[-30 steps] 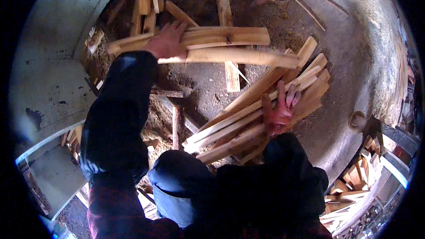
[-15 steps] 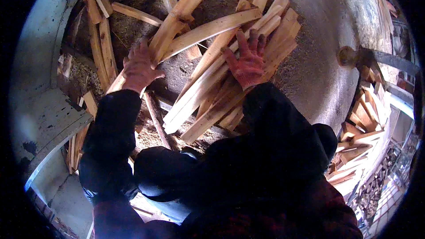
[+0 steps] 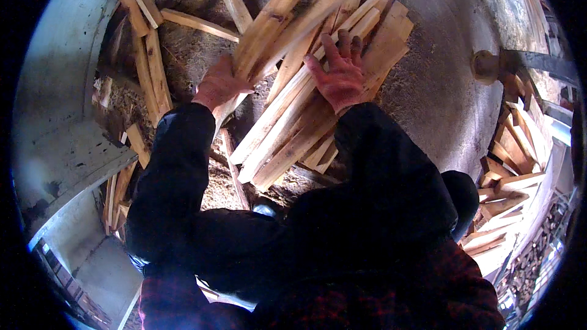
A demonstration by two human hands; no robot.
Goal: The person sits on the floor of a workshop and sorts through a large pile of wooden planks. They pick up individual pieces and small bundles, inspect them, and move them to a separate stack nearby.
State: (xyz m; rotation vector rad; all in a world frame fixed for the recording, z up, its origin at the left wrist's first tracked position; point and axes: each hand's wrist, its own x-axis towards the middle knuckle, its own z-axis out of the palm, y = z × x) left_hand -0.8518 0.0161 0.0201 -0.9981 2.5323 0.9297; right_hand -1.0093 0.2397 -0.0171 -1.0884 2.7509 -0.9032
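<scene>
My left hand [image 3: 221, 85], in a reddish work glove, is closed over the lower part of two long wooden slats [image 3: 268, 27]. Its thumb points right across them, and the fingertips are partly hidden at their left side. My right hand [image 3: 341, 76], gloved alike, lies palm down with fingers spread on a bundle of wooden slats [image 3: 278, 122]. The bundle slants from lower left to upper right. The upper end of one slat under my left hand reaches over the bundle's far part.
Loose slats [image 3: 151, 73] lie on the dirty ground at the left. A pale metal panel [image 3: 58, 159] borders the left side, and a curved grey wall [image 3: 446, 85] the right. More split wood [image 3: 507, 153] is piled beyond a bar [image 3: 538, 64] at the right.
My left hand has moved right with its slats, bringing them closer to the bundle and steeper. My right hand stays on the bundle with fingers spread.
</scene>
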